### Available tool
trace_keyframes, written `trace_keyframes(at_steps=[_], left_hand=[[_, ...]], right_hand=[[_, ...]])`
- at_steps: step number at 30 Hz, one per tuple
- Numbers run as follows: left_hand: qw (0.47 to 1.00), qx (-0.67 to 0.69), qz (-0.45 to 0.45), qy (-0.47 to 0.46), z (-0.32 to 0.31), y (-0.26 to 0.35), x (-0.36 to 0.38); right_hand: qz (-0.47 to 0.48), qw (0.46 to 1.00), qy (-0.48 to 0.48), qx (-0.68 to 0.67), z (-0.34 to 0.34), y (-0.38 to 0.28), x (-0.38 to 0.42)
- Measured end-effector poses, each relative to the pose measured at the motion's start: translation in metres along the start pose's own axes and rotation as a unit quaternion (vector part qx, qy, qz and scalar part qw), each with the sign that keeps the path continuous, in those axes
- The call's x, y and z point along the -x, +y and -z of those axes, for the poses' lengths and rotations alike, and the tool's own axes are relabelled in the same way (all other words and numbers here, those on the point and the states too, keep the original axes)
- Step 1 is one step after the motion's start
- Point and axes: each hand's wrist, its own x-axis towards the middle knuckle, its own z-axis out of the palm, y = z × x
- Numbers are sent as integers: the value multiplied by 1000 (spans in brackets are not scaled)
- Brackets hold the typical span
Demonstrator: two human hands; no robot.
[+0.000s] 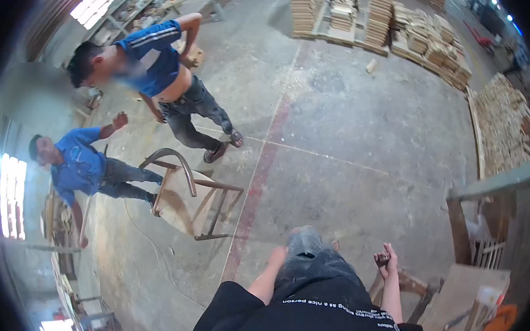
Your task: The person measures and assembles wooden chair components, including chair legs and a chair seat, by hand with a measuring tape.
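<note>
My left hand [278,257] hangs beside my left thigh, over the dusty dark trousers [310,254]; its fingers are blurred and partly hidden. On the other side my right hand [387,260] is raised with the palm up and the fingers curled. Something dark shows in that palm, and I cannot tell what it is. Brown wooden frame parts [410,284] are close beside my right forearm. Ahead to the left is a wooden chair [185,197] with a curved dark back rail, apart from both hands.
Two people, one in a blue and white top [152,60] and one in a blue shirt [83,161], stand near the chair. Stacked wood pieces [374,16] are at the back. A workbench with a board [472,286] stands at right. A thin cord [155,248] crosses the floor.
</note>
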Motion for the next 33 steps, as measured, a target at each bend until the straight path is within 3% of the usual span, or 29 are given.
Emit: trace_keyframes(at_steps=[1, 4, 11, 14, 16, 18, 21, 24, 28, 33], left_hand=[[1000, 25, 7, 11, 5, 22, -6], [994, -63, -78, -35, 5, 57, -60], [992, 9, -105, 64, 46, 215, -124], [985, 75, -151, -24, 56, 271, -158], [974, 78, -213, -20, 56, 301, -188], [966, 189, -160, -77, 82, 358, -192], [940, 271, -192, -78, 100, 444, -212], [905, 311, -280, -74, 98, 577, -220], [886, 247, -382, -90, 67, 738, -243], [891, 212, -368, -158, 4, 891, -265]], right_hand=[[-5, 1000, 21, 12, -9, -20, -3], [-15, 1000, -17, 5, -26, -62, -34], [-26, 999, -8, 40, -31, -136, -100], [-30, 998, 19, -52, -12, -152, -121], [-16, 995, 51, -87, -16, -172, -119], [-16, 990, 95, -105, -16, -191, -122], [17, 986, 136, -97, -8, -216, -146], [37, 980, 157, -119, 23, -256, -197], [66, 970, 202, -119, 55, -322, -266], [75, 948, 285, -122, 104, -414, -316]])
